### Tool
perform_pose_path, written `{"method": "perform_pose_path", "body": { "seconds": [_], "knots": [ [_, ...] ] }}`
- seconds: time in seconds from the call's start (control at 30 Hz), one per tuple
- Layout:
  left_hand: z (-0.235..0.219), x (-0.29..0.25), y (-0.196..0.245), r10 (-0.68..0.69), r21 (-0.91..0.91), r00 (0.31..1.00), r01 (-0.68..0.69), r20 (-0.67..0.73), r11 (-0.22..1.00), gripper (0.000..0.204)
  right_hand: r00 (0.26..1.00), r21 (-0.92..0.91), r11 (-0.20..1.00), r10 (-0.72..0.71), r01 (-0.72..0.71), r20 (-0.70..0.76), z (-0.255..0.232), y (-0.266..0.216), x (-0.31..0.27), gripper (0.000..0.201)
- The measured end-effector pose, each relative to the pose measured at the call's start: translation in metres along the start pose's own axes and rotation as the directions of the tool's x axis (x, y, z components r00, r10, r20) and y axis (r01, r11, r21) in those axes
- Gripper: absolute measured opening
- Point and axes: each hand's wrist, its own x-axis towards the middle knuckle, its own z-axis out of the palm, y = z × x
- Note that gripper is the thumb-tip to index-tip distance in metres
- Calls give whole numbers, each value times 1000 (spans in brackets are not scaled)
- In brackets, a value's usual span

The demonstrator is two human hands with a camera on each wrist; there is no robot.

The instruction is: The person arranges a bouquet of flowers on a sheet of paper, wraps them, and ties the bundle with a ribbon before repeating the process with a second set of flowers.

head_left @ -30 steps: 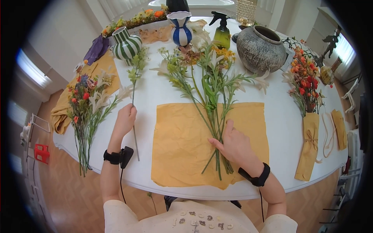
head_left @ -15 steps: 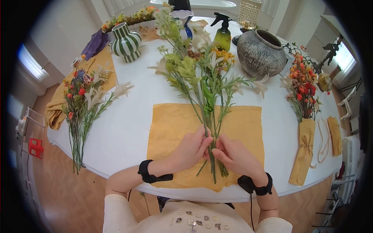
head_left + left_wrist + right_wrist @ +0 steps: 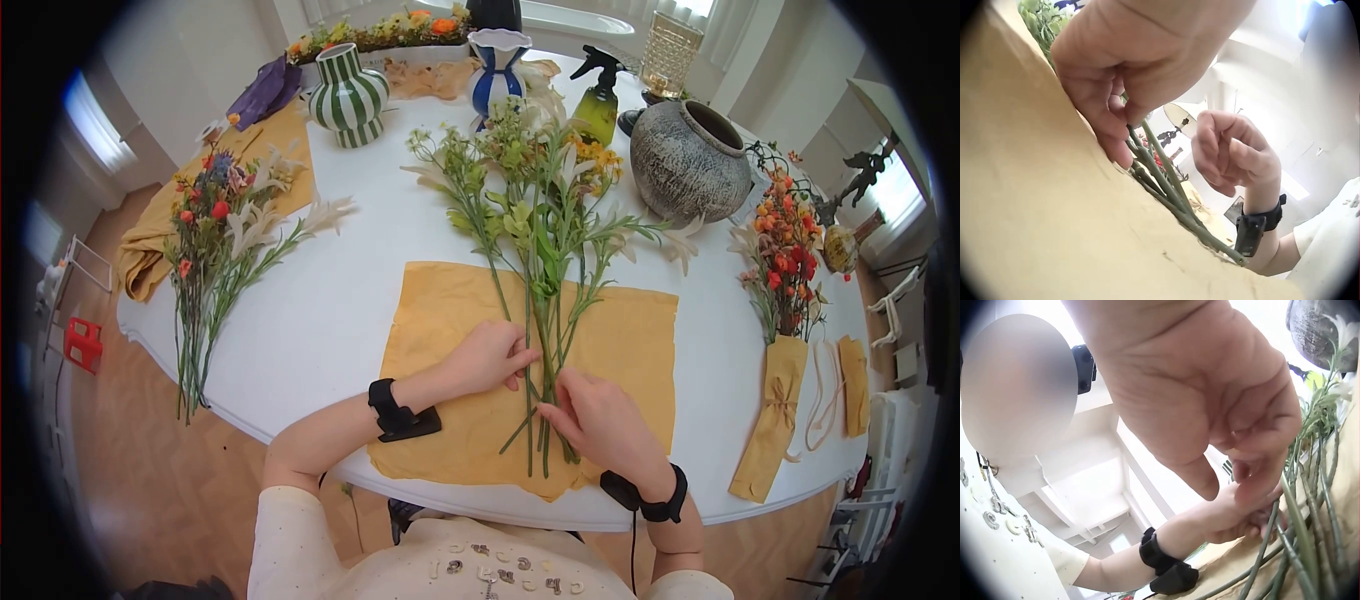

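A loose bunch of flowers and greenery (image 3: 540, 215) lies with its stems (image 3: 545, 420) over a sheet of tan paper (image 3: 430, 310). My left hand (image 3: 492, 357) pinches a stem at the bunch's left side; in the left wrist view that hand (image 3: 1119, 69) has thumb and fingers together at the stems (image 3: 1169, 194). My right hand (image 3: 605, 415) is at the right of the stems, fingers loosely bent. The left wrist view shows this right hand (image 3: 1235, 153) raised off them, holding nothing, and the right wrist view shows its thumb apart from the fingers (image 3: 1254, 469).
Another bunch (image 3: 215, 250) lies at the left. A wrapped bouquet (image 3: 775, 410) and a cord (image 3: 822, 400) lie at the right. Along the back stand a green-striped vase (image 3: 348, 100), a blue-striped vase (image 3: 495, 80), a spray bottle (image 3: 598, 105) and a grey pot (image 3: 685, 165).
My left hand moved from the single stem on the left to the bunch, bringing that leafy stem over, and its top has lowered among the flowers. My right hand came off the stems.
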Motion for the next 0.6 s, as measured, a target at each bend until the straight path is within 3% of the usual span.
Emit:
{"method": "perform_pose_path", "body": {
  "seconds": [0.07,0.1,0.17,0.2,0.27,0.33,0.47,0.53,0.57,0.6],
  "knots": [
    [0,-1,1,-15,-4,1000,15,25,1000,29,965,-199,954,190,-226,-183,-6,2,0,32],
    [0,-1,0,-53,-7,997,53,50,999,29,964,-200,953,190,-226,-183,-6,7,0,32],
    [2,1,-2,-87,-7,994,88,71,996,28,986,-240,956,161,-167,-45,-3,20,4,38],
    [5,1,-4,-69,-24,995,71,78,997,26,986,-241,956,159,-165,-44,0,23,7,38],
    [10,0,-7,-55,-40,995,59,88,997,24,998,-161,986,37,-29,43,7,27,13,42],
    [14,0,-8,30,40,995,-34,93,999,20,1000,-172,985,5,0,29,18,31,18,42],
    [11,0,-8,-11,5,993,11,121,1000,16,998,-215,976,-30,18,-51,30,30,20,44],
    [11,-2,-13,127,-45,984,-122,122,992,16,998,-224,975,-27,15,-51,33,30,20,44],
    [11,-5,-13,118,-39,987,-114,110,993,16,999,-236,972,-10,-3,-54,34,30,20,44],
    [12,-7,-12,171,29,981,-174,92,984,16,998,-233,972,-22,9,-51,35,31,20,44]
  ]
}}
